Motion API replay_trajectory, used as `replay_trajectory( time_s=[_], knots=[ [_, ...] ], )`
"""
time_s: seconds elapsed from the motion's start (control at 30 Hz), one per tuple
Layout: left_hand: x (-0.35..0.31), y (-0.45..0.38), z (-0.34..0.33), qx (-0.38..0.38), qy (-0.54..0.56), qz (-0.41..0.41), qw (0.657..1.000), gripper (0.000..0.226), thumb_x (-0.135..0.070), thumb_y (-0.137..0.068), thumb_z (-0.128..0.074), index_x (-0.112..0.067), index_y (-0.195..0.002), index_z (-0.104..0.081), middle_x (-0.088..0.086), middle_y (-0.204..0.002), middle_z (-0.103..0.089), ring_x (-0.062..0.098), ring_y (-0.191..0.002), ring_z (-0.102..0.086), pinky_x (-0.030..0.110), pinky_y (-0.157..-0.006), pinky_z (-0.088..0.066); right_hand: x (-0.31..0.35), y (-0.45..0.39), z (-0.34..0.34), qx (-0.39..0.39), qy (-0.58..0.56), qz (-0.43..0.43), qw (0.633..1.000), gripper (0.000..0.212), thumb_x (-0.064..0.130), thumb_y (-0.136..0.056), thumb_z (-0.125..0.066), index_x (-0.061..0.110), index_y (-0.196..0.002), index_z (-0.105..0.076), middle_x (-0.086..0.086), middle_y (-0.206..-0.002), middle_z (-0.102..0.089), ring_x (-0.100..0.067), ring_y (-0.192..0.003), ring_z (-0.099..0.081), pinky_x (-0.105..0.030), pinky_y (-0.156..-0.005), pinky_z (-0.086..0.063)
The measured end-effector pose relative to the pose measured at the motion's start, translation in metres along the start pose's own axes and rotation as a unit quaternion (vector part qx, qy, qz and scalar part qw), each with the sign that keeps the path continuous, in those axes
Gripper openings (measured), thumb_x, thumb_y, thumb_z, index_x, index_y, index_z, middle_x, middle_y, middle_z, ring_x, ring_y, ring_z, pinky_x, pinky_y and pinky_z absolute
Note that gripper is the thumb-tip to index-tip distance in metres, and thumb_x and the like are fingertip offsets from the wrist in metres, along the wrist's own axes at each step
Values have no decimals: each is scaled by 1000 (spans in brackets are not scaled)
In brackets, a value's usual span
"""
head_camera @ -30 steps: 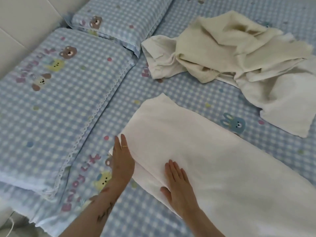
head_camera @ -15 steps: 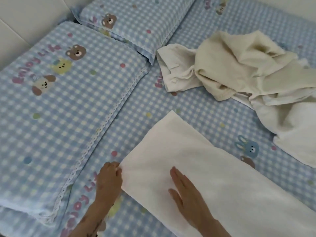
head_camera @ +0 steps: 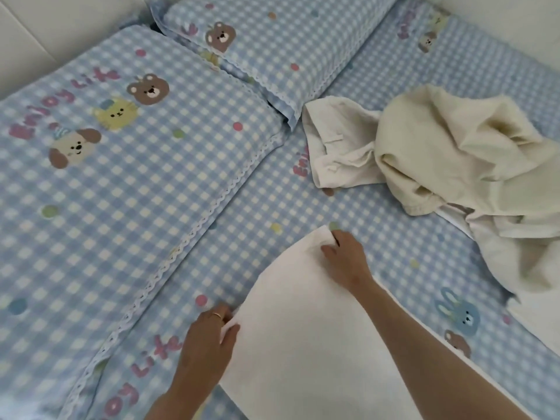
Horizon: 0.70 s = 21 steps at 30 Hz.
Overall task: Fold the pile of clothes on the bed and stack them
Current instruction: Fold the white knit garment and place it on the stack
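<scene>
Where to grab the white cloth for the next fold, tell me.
Take the white cloth by the two corners of its far short edge, as the left hand and right hand do now. It lies flat and long, so those corners probably fold back toward you.

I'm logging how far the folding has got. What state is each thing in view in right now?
White cloth: spread flat on the bed, partly folded, held at two corners.
Left hand: pinches the cloth's near-left corner.
Right hand: grips the cloth's far corner.
Pile of clothes: crumpled, not yet folded.
Pillows: lying flat at the head of the bed.
</scene>
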<state>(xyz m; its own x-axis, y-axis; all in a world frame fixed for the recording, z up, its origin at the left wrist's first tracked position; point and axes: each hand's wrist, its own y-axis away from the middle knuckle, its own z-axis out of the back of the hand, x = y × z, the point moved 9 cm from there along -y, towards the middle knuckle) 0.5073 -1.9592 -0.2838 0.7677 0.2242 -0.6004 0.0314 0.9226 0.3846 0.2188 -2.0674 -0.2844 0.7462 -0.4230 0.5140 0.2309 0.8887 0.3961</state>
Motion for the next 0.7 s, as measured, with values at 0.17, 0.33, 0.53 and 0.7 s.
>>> replay_trajectory(
  time_s=[0.17, 0.33, 0.53, 0.7],
  knots=[
    [-41, -11, 4, 22, 151, -33, 988, 82, -38, -79, -72, -38, -145, -23, -34, -138, -30, -7, -128, -32, 17, -103, -28, 12, 73, -10, 213, -247, -15, 945, 49, 18, -88, -66, 30, -128, -43, 9, -83, -59, -9, -72, -59, -24, -65, -46],
    [-115, 20, -10, 75, 18, -335, 939, 48, -14, -71, -76, -31, -114, -65, -27, -117, -61, -3, -121, -50, 14, -113, -10, 1, 113, -9, 188, -216, -33, 957, 49, 23, -96, -53, 33, -139, -30, 12, -80, -67, 1, -68, -62, -13, -65, -45],
    [-95, 57, -42, 121, -139, -357, 916, 25, -45, -49, -89, -41, -66, -70, -36, -75, -64, -19, -85, -60, 13, -90, -42, 21, 93, -33, 172, -77, 21, 982, 86, 21, -84, -71, 31, -149, -16, 8, -132, -53, -9, -119, -51, -26, -98, -45],
    [-74, 49, -10, -17, -72, -292, 953, 34, -32, -97, -42, -20, -97, -74, -7, -102, -71, 6, -105, -59, 24, -100, -40, 31, 110, -70, 242, 50, 123, 961, 102, 47, -72, -72, 31, -151, -9, 21, -150, -22, 0, -137, -23, -20, -110, -19]
  ],
)
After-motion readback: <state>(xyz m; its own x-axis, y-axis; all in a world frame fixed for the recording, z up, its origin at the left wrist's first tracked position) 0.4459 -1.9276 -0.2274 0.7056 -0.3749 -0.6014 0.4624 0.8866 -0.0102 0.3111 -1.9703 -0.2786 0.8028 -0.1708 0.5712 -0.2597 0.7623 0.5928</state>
